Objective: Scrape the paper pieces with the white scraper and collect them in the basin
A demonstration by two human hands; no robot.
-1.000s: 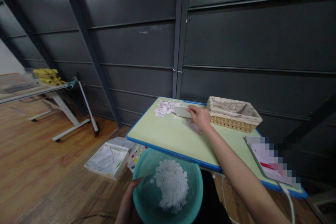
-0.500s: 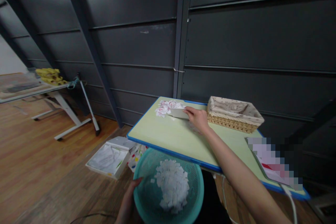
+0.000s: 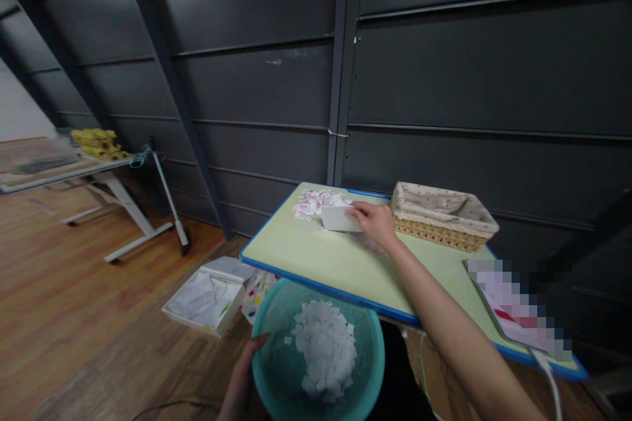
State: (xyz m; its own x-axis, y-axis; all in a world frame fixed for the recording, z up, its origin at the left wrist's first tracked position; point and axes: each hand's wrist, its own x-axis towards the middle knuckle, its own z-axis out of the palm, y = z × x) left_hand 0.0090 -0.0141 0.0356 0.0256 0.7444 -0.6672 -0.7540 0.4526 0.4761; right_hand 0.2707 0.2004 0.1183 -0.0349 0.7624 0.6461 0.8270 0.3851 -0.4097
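My left hand [image 3: 249, 355] grips the left rim of a teal plastic basket [image 3: 276, 375], its thumb over the edge. A heap of small white paper pieces [image 3: 326, 348] lies inside the basket, below the table's front edge. Over the pale green tabletop [image 3: 296, 247], my right hand [image 3: 372, 218] pinches the right end of a flat white rectangular scraper-like piece [image 3: 340, 218]. The piece stands on its long edge, close in front of a pile of white and pink paper scraps [image 3: 316, 202].
A woven basket with a cloth lining [image 3: 439, 233] stands at the table's back right. A partly blurred-out tablet-like thing [image 3: 516, 309] lies near the right edge. An open white box [image 3: 205, 299] is on the floor at left. Behind the table rises a dark panelled wall [image 3: 257, 85].
My right hand has drawn the white piece slightly toward me, and more of its flat face shows. My left hand keeps its hold on the teal basket.
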